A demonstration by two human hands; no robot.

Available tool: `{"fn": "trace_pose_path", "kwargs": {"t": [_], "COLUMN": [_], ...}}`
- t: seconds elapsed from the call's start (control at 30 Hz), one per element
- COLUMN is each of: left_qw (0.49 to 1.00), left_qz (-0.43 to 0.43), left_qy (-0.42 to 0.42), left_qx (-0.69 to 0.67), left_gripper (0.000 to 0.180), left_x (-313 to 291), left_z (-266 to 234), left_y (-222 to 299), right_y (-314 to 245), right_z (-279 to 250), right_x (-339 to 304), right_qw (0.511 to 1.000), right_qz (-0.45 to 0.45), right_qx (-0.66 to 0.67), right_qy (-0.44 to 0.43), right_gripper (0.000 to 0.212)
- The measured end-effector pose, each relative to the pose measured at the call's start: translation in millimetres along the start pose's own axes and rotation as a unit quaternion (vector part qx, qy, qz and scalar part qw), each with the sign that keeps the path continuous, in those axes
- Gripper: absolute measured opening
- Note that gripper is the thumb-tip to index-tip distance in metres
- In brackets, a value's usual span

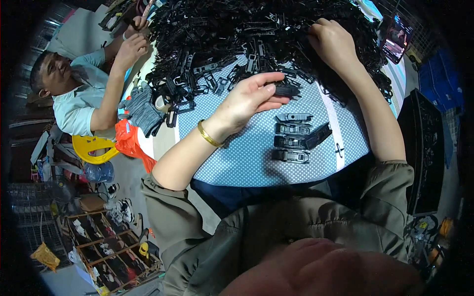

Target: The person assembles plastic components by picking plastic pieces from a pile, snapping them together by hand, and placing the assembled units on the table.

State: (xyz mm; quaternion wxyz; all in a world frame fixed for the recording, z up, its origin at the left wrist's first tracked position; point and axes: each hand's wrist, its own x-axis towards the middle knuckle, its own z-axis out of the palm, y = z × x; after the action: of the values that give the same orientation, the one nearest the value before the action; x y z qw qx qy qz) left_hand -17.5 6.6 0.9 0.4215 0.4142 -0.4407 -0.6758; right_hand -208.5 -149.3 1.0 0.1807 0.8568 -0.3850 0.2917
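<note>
The table (227,160) is brightly lit in cool white light, apparently from above, and soft shadows are cast on its cloth below the left hand (254,96) and beside the right forearm (377,113). Small glints are scattered over the pile of black parts (212,29), where detail is largely swallowed by darkness. The wooden rack (108,251) is left dimmer. Straight edges are bent toward the rim, the corners are blacked out, and the nearest foreground is blurred.
</note>
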Motion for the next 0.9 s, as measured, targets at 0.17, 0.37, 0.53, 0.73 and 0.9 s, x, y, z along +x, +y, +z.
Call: {"fn": "trace_pose_path", "kwargs": {"t": [0.17, 0.37, 0.53, 0.73, 0.9], "left_qw": [1.000, 0.995, 0.983, 0.984, 0.982], "left_qz": [-0.001, 0.057, 0.108, 0.118, 0.148], "left_qy": [-0.026, 0.035, 0.073, 0.074, 0.087], "left_qx": [0.013, -0.074, -0.128, -0.108, -0.073], "left_gripper": [0.036, 0.037, 0.038, 0.037, 0.037], "left_x": [7, 11, 11, 5, 5], "left_z": [4, -6, -2, 1, 1], "left_y": [-6, -11, -11, -11, -15], "right_y": [-2, -41, -63, -70, -75], "right_z": [-16, -45, -47, -44, -33], "right_x": [-3, -7, -21, -23, -28], "right_qw": [1.000, 0.804, 0.757, 0.824, 0.881], "right_qz": [-0.015, 0.141, 0.110, 0.123, 0.040], "right_qx": [0.004, 0.577, 0.628, 0.528, 0.469], "right_qy": [0.000, 0.010, -0.142, -0.168, -0.052], "right_gripper": [0.017, 0.034, 0.029, 0.021, 0.015]}}
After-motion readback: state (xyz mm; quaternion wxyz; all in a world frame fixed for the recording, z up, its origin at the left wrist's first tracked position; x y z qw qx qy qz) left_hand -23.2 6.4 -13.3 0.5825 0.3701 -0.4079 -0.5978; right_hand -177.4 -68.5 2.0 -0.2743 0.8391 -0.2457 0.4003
